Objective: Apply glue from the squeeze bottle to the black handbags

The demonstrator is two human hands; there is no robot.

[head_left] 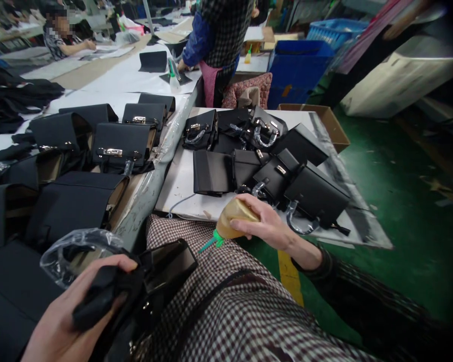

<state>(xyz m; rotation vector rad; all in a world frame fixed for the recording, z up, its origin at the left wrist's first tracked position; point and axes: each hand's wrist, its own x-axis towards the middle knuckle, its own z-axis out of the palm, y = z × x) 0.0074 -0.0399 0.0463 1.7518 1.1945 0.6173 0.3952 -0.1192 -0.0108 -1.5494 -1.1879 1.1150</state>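
Note:
My right hand point(262, 221) is closed around a squeeze bottle point(230, 217) of amber liquid, tilted so its green nozzle points down and left. The nozzle tip is close to the open edge of a black handbag point(168, 269), though I cannot tell whether they touch. My left hand point(79, 301) grips this bag by dark, folded material at its side, holding it over my lap. Beside that hand lies a plastic-wrapped handle point(83, 246). The bag's lower part is in shadow.
Several black bags point(117, 143) stand on the left table. More finished-looking bags point(317, 191) crowd the white table point(177, 193) ahead. A co-worker point(226, 45) stands beyond, near another glue-type bottle point(173, 80). A blue bin point(298, 70) and cardboard box point(324, 123) stand right.

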